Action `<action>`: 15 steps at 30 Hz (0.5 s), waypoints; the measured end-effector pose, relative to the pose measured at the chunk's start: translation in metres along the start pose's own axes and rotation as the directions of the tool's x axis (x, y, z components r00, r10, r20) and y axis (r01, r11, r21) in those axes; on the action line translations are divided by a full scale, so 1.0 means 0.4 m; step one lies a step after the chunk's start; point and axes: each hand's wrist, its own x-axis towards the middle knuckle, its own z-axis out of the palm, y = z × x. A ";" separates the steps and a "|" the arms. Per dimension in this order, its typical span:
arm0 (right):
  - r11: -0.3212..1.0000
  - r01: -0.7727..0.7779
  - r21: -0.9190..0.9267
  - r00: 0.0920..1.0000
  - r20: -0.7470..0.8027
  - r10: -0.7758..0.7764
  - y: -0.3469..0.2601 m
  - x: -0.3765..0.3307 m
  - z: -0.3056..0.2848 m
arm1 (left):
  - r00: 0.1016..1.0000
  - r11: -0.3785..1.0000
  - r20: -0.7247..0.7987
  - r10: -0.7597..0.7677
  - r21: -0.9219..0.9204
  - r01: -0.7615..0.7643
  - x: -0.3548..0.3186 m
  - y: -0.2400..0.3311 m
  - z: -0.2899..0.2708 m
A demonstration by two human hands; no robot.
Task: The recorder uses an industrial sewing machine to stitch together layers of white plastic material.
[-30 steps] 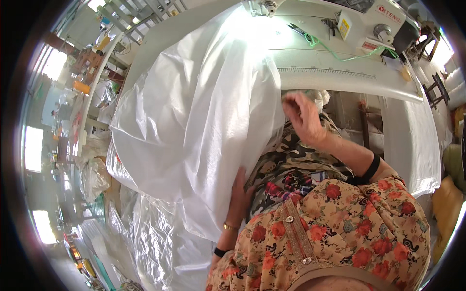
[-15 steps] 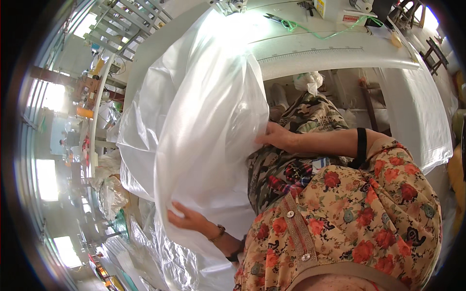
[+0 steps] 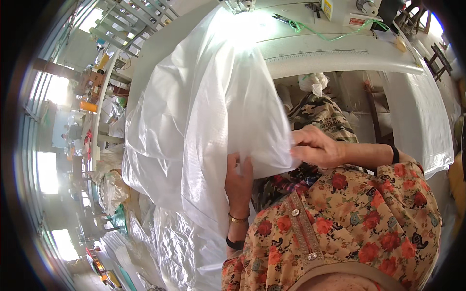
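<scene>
A large translucent white plastic sheet (image 3: 204, 116) hangs in folds from the sewing machine head (image 3: 239, 6), where a bright lamp washes out the detail. It drapes over the table's near edge toward my lap. My right hand (image 3: 318, 146) is closed on the sheet's right edge, thumb and fingers pinching it. Lower and to the left, my left hand (image 3: 239, 182) points upward at the sheet's lower edge, fingers bent against the plastic. Its fingertips are partly covered by the folds.
The pale machine table (image 3: 335, 53) carries a printed ruler scale, green cord (image 3: 335, 38) and a small dark tool (image 3: 281, 19). A white plastic bundle (image 3: 313, 83) is beyond my knees. More sheeting (image 3: 420, 121) hangs at the right; crumpled film (image 3: 179, 242) lies lower left.
My left hand has moved right and up, from spread fingers at the sheet's left side to its lower edge. My right hand has moved right, drawing the sheet's edge along.
</scene>
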 end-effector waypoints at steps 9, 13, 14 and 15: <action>0.530 -0.645 -0.551 0.761 -0.529 0.376 0.208 -0.167 -0.183 | 0.895 0.829 0.446 -0.027 -0.491 0.270 -0.008 -0.053 -0.015; 0.427 -0.459 -0.779 0.867 -0.497 0.024 0.104 -0.097 -0.133 | 0.910 0.897 0.415 -0.025 -0.392 0.203 -0.004 -0.040 -0.015; 0.537 -0.457 -0.709 0.856 -0.514 0.050 0.069 -0.067 -0.117 | 0.924 0.925 0.381 -0.040 -0.336 0.178 0.003 -0.023 -0.015; 0.638 -0.449 -0.625 0.845 -0.529 0.077 0.046 -0.039 -0.102 | 0.936 0.949 0.348 -0.048 -0.276 0.151 0.013 0.003 -0.018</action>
